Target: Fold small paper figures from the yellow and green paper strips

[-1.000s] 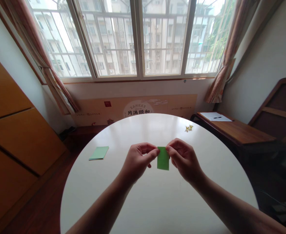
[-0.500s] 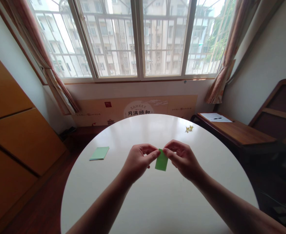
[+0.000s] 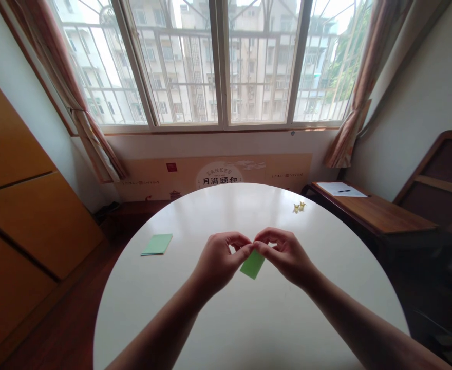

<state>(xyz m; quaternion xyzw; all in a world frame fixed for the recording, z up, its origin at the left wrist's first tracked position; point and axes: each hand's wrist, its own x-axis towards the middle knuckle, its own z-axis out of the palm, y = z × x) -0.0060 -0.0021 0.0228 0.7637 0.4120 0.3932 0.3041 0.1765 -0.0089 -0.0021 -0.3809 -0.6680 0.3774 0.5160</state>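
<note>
A small piece of green paper [image 3: 252, 265], folded to a rectangle, hangs tilted below my fingertips over the white table. My left hand [image 3: 226, 257] pinches its upper edge between thumb and forefinger. From the other side my right hand [image 3: 282, 253] pinches the same edge, and the two thumbs meet there. The fingers cover the top of the paper. Left of the hands lies a stack of pale green paper squares [image 3: 157, 244]. Two small yellow folded figures [image 3: 299, 207] stand close together toward the far right of the table.
The round white table [image 3: 287, 334] spreads under both forearms. Beyond its right edge is a wooden side table [image 3: 399, 211] bearing a white sheet [image 3: 337, 189] with a dark pen on it. Wooden cabinets [image 3: 29, 231] stand at the left, and a barred window [image 3: 218, 67] is ahead.
My hands have come closer together, thumbs now touching. The green paper has turned, its lower end swinging left, and less of it shows below the fingers.
</note>
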